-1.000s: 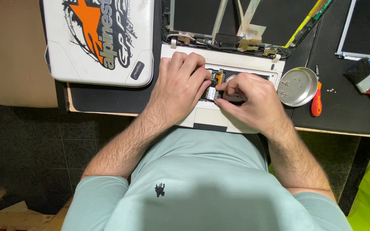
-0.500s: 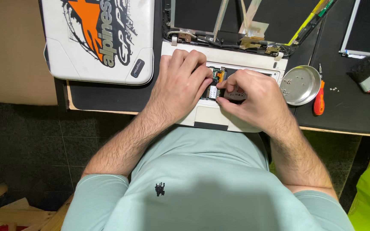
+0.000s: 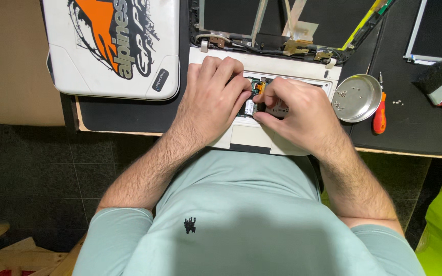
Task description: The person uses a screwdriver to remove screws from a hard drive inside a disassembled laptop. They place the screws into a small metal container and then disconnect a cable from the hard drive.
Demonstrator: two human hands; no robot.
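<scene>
Hands: left hand (image 3: pixel 213 99) steadies laptop base (image 3: pixel 262 138) at desk's near edge; right hand (image 3: pixel 295 115) pinches small module (image 3: pixel 250 106), judged light, fragile, best held by its edges.

Change is slight. Right hand (image 3: pixel 297 115): fingertips have crept a touch further over the small green circuit module (image 3: pixel 251 102) in the opened white laptop base (image 3: pixel 262 135), covering more of the module than a second ago; thumb now tucked under against its lower edge. Left hand (image 3: pixel 213 99): fingers have closed in beside the module, index tip touching its left edge. The view itself has drifted: the round metal dish (image 3: pixel 356 97), right of the laptop base, sits slightly lower in frame than before, as does the orange-handled screwdriver (image 3: pixel 379 115) beside it.
</scene>
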